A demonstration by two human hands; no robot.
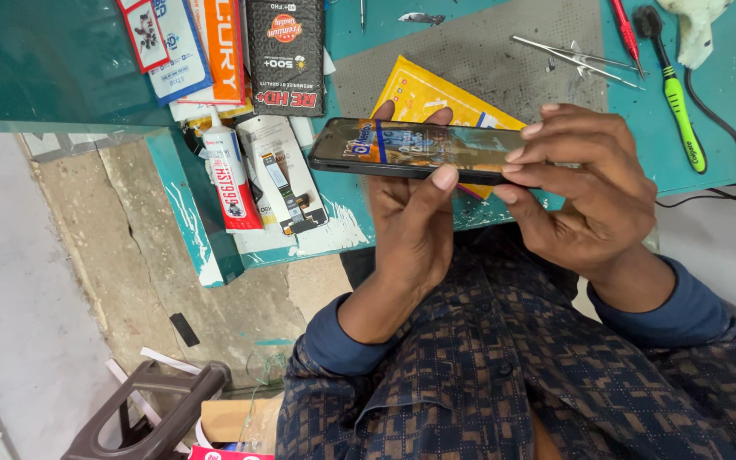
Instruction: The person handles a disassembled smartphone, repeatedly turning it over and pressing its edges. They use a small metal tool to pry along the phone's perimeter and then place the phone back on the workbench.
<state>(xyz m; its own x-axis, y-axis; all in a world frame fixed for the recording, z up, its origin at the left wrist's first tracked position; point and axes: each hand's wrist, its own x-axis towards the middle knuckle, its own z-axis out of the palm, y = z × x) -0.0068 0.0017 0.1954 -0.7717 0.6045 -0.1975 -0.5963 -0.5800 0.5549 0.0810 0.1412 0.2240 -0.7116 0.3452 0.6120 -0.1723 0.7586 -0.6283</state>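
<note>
A black smartphone (402, 146) lies flat in my hands, screen up, held over the front edge of a teal worktable (709, 77). My left hand (415, 221) cradles it from below, thumb on the near edge and fingertips showing past the far edge. My right hand (585, 183) grips the phone's right end, with fingers across the screen and thumb under the edge. A yellow packet (428, 95) sits on the table just behind the phone.
A grey work mat (487, 51) carries metal tweezers (572, 58). A green-handled brush (679, 106), a red-handled tool (625, 30) and a black cable (717, 128) lie at right. A glue tube (230, 175), a small packaged part (287, 179) and several packets lie at left. A brown stool (151, 417) stands below.
</note>
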